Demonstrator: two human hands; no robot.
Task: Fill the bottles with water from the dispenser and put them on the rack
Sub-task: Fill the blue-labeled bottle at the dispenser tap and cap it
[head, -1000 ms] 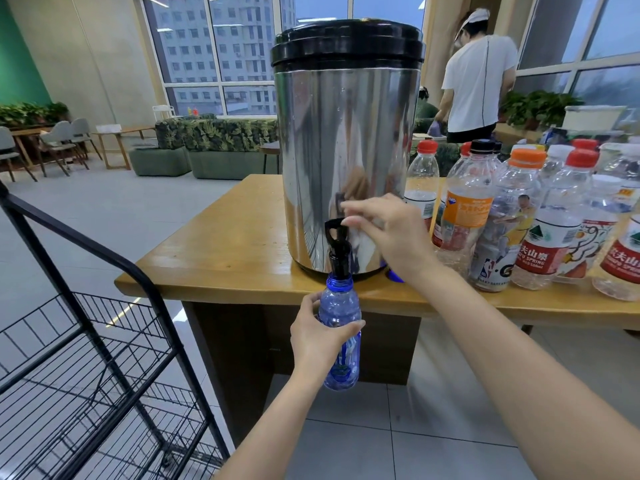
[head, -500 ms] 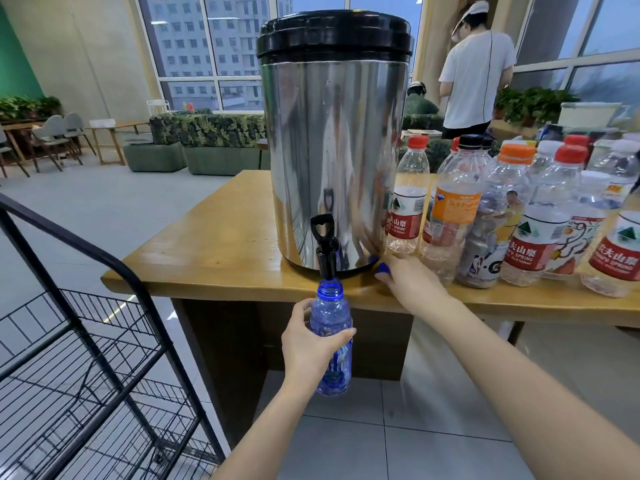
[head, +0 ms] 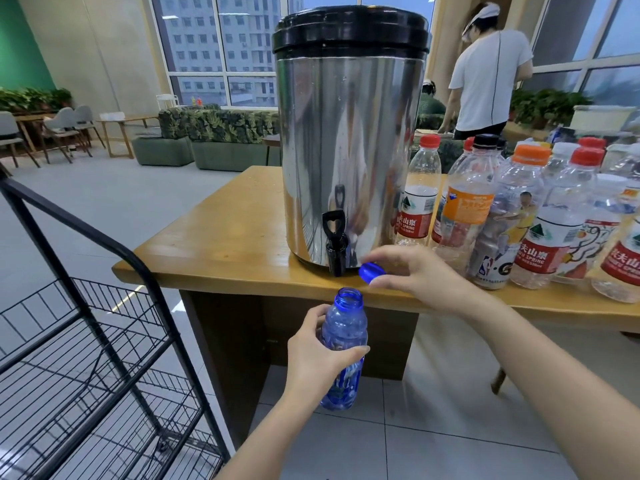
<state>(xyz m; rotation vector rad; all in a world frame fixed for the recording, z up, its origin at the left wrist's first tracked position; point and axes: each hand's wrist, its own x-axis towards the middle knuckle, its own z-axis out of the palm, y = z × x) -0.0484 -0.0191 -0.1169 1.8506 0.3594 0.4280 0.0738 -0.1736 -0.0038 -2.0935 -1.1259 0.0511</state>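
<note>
A steel water dispenser [head: 349, 140] with a black lid stands on the wooden table [head: 221, 244], its black tap [head: 335, 242] at the front edge. My left hand [head: 317, 362] grips a blue bottle [head: 343, 344] with its mouth uncovered, just below the tap and in front of the table edge. My right hand [head: 412, 275] pinches the blue cap [head: 372, 271] above the table edge, right of the tap. The black wire rack [head: 90, 341] stands at the lower left.
Several clear plastic bottles [head: 519, 216] with red, orange and black caps crowd the table right of the dispenser. A person in a white shirt [head: 488, 71] stands behind them. Sofas and chairs sit across the tiled floor at the back left.
My right hand left the tap lever, dropped to the table edge and picked up the blue cap. The blue bottle came down away from the tap spout.
</note>
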